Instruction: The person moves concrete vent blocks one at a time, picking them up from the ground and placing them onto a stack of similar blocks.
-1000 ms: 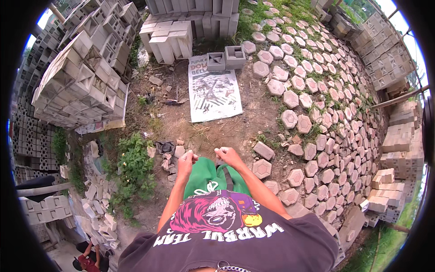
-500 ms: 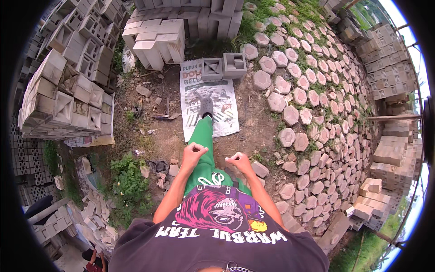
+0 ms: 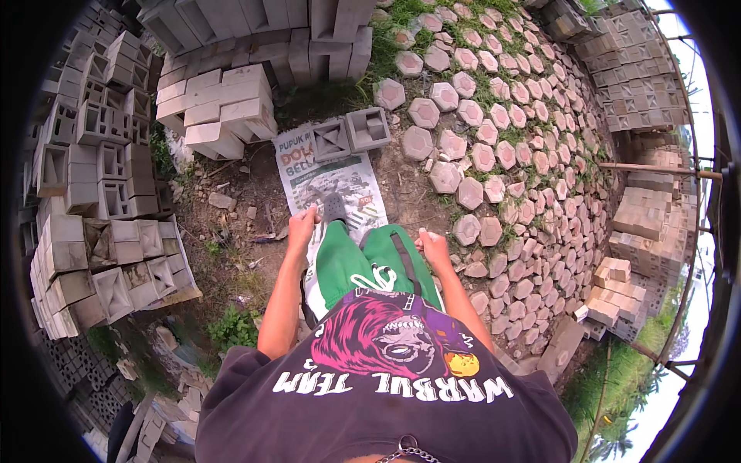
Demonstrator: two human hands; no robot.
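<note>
My left hand (image 3: pixel 304 223) hangs in front of my green trousers (image 3: pixel 338 261) with its fingers curled in. Nothing shows in it. My right hand (image 3: pixel 432 247) is also loosely closed, over bare ground right of my legs, and no object shows in it. Ahead of my feet a white printed sack (image 3: pixel 340 176) lies flat on the dirt, and one grey shoe (image 3: pixel 334 207) is on it. Two grey concrete vent blocks stand side by side at the sack's far end: the left block (image 3: pixel 332 140) and the right block (image 3: pixel 367 129). Neither hand touches them.
Stacked concrete blocks (image 3: pixel 224 108) rise at the far left of the sack. More vent blocks (image 3: pixel 116 266) are piled at the left. Hexagonal pavers (image 3: pixel 483 157) cover the ground on the right, with grass between them. A pole (image 3: pixel 656 170) juts in from the right edge.
I have stepped forward, so the sack and the two vent blocks are nearer. Both hands have moved up in the picture, still curled. The view has turned a little.
</note>
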